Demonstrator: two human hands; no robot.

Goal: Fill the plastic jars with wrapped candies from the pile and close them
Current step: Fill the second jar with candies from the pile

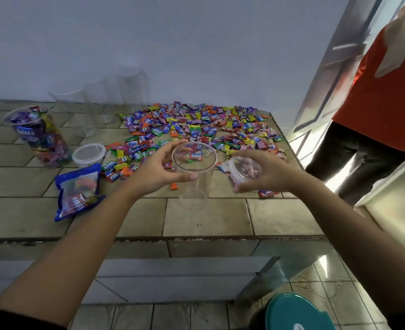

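step: empty jar (194, 184) readied for filling | left hand (158, 171) curled round jar rim | right hand (265, 173) clamped on lid (244, 169) | next, likely: park lid, scoop from far pile (196, 125)

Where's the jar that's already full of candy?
In the head view, the full jar stands at the left of the counter, beside a loose lid and behind the blue candy bag.
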